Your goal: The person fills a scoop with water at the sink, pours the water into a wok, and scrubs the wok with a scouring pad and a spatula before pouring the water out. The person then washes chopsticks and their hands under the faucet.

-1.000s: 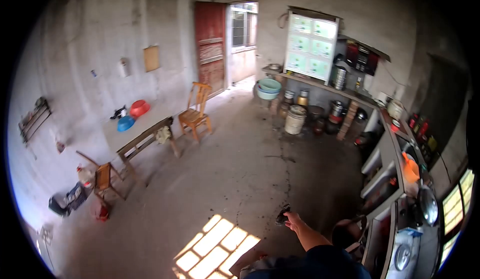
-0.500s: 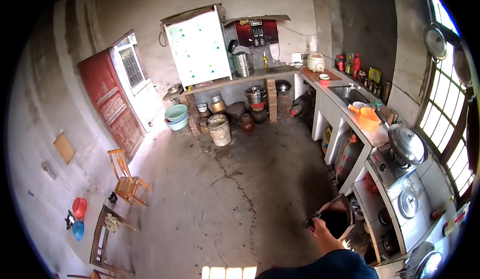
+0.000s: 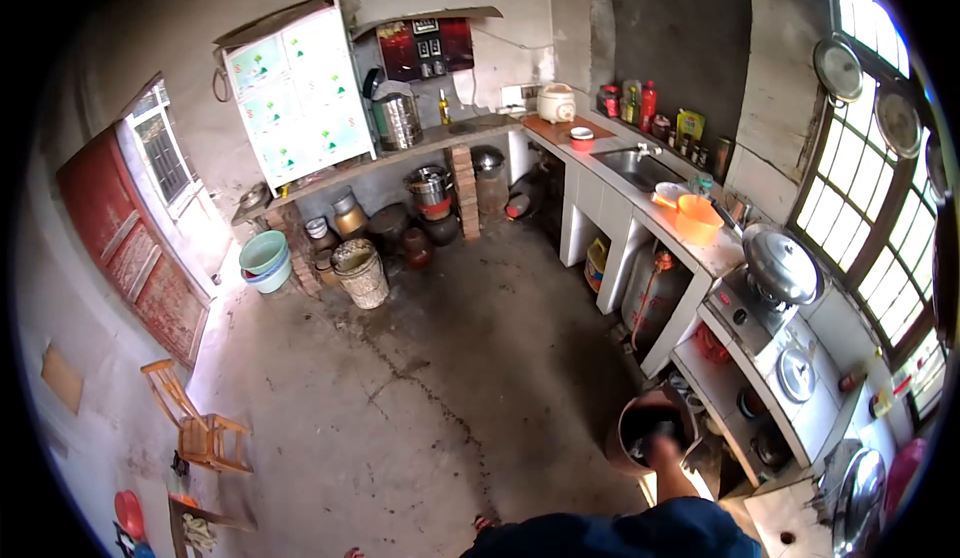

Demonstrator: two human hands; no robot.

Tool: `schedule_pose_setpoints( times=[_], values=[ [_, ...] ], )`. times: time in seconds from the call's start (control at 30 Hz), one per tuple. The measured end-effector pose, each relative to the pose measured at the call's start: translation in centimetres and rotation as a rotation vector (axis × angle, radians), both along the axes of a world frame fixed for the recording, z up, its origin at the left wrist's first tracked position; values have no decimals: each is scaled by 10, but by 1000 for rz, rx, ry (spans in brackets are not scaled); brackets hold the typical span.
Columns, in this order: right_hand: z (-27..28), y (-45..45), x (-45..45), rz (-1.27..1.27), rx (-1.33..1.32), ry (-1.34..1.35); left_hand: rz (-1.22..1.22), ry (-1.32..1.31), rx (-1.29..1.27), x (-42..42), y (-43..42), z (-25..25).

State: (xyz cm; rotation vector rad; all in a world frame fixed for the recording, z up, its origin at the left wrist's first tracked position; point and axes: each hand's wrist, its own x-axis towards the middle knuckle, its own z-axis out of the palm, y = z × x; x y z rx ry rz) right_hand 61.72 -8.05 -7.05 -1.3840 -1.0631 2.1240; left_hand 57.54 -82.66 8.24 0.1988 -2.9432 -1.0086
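My right hand (image 3: 662,450) reaches down from the blue sleeve (image 3: 640,528) into the mouth of a brownish bin (image 3: 622,458) on the floor. Motion smears the fingers, and the bin's inside is dark, so whether they still grip something does not show. A dark shape with a pale glint lies by the fingertips, too unclear to name. No part of my left hand appears in view.
Right of the bin runs a tiled counter with a gas stove (image 3: 757,308), a lidded wok (image 3: 780,263), an orange basin (image 3: 697,220) and a sink (image 3: 640,166). A wooden chair (image 3: 210,443) and a stained bucket (image 3: 360,276) stand on the floor.
My right hand, earlier at the bin's left rim with a small black object in it, has moved right and down into the bin. The view has turned to the right.
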Motion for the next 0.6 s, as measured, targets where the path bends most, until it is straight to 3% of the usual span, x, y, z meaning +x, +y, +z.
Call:
schedule_pose_setpoints(
  times=[0.07,0.13,0.23,0.33,0.37,0.43,0.47,0.53,0.6],
  values=[
    [-12,-5,2,-54,-93,147,-26,-1,26,-53,-8,5],
    [-8,-15,-11,-75,44,116,-96,19,-11,-114,-13,-10],
    [1,-17,-33,-164,-4,-115,-89,-119,98,-194,9,-10],
    [21,-24,-59,-265,-54,-313,-147,14,235,-276,43,-34],
    [13,-18,-54,-200,-53,-174,-190,-55,197,-293,64,-21],
    [13,-12,-79,-301,-47,-322,-275,-183,124,-333,109,3],
    [-18,4,-66,-179,22,73,-314,-171,95,-362,121,-11],
    [-23,24,-111,-350,-7,-205,-393,-135,35,-417,148,-50],
    [-13,38,-163,-449,-40,-246,-430,-144,-76,-461,176,-66]
  ],
)
